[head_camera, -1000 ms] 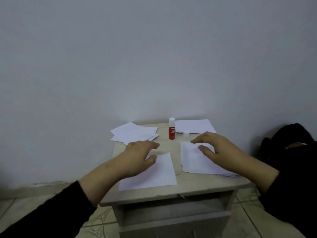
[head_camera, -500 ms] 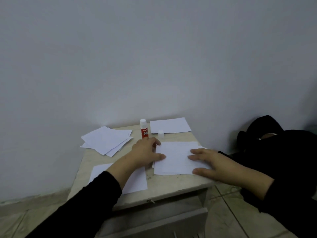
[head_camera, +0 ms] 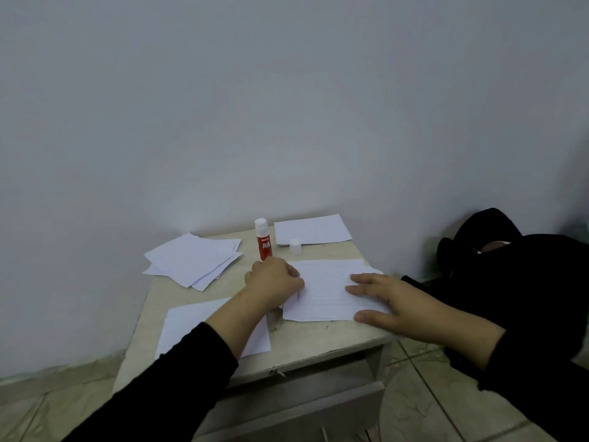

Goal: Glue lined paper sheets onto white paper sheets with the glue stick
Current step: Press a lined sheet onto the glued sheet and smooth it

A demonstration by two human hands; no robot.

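Note:
A stack of lined paper sheets (head_camera: 325,288) lies on the right half of the small table (head_camera: 318,338). My right hand (head_camera: 385,301) presses flat on the stack's right side with straight fingers. My left hand (head_camera: 274,279) is at the stack's left edge, fingers curled down onto the paper; whether it pinches a sheet I cannot tell. A white paper sheet (head_camera: 188,323) lies at the front left, partly under my left forearm. The red glue stick (head_camera: 263,239) stands upright and uncapped behind my left hand. Its cap (head_camera: 295,245) stands beside it.
A loose pile of sheets (head_camera: 194,260) sits at the table's back left, overhanging the edge. Another sheet (head_camera: 312,229) lies at the back right by the wall. A black bag (head_camera: 510,266) lies on the tiled floor to the right. A drawer front (head_camera: 302,397) is below.
My left hand moved from the white sheet at the front left across to the left edge of the lined stack. My right hand shifted to the stack's right side. The camera turned right.

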